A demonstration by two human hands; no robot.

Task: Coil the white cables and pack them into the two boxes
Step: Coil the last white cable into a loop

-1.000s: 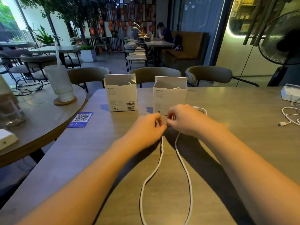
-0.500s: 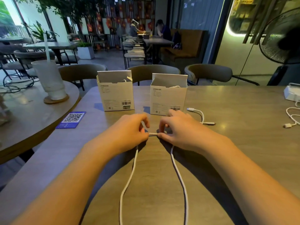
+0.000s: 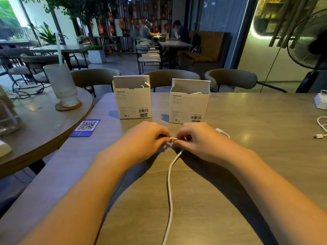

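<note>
Two white cardboard boxes stand open on the wooden table (image 3: pixel 247 156): the left box (image 3: pixel 133 105) and the right box (image 3: pixel 189 107), each with a bit of white cable showing at its top. In front of them my left hand (image 3: pixel 146 138) and my right hand (image 3: pixel 196 140) meet, both pinching a white cable (image 3: pixel 169 188) at its connector end. One strand trails from my fingers toward me and off the bottom edge. Another white connector end (image 3: pixel 222 131) peeks out behind my right hand.
A blue QR-code card (image 3: pixel 85 127) lies near the table's left edge. A round table at left carries a frosted cup (image 3: pixel 62 85) on a coaster. More white cable (image 3: pixel 321 126) and a white charger (image 3: pixel 321 101) sit at the far right. Chairs stand behind the boxes.
My hands have come close together at the connector. Two strands ran down from them before; now a single strand trails toward me.
</note>
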